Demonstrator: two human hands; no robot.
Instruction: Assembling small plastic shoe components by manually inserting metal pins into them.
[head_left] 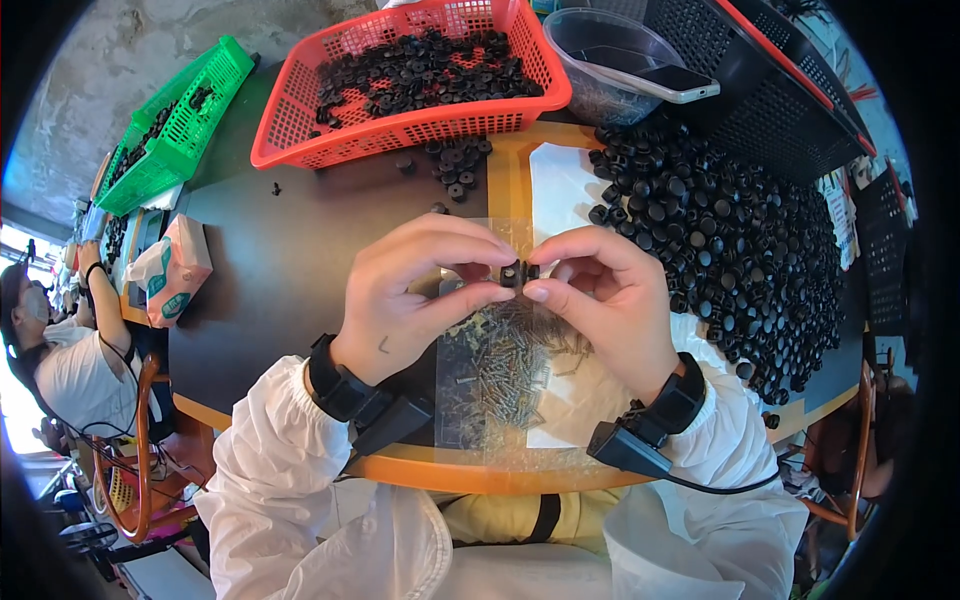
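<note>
My left hand (400, 290) and my right hand (615, 300) meet over the middle of the table. Between thumb and finger, my left hand pinches a small black plastic part (509, 276). A second small black piece (531, 271) is pinched in my right fingertips, right against the first; whether they are joined is too small to tell. Below my hands, a heap of metal screws (510, 370) lies on a clear plastic sheet (456, 410). To the right spreads a big pile of round black knobs (720, 230), partly on white paper (560, 190).
A red basket (420, 125) of black washer-like pieces stands at the back, several more loose before it (458, 165). A phone (660, 80) rests on a clear tub (600, 40). Black crates (770, 110), a green basket (190, 130) and a tissue pack (175, 270) flank these. Another person (80, 370) sits at left.
</note>
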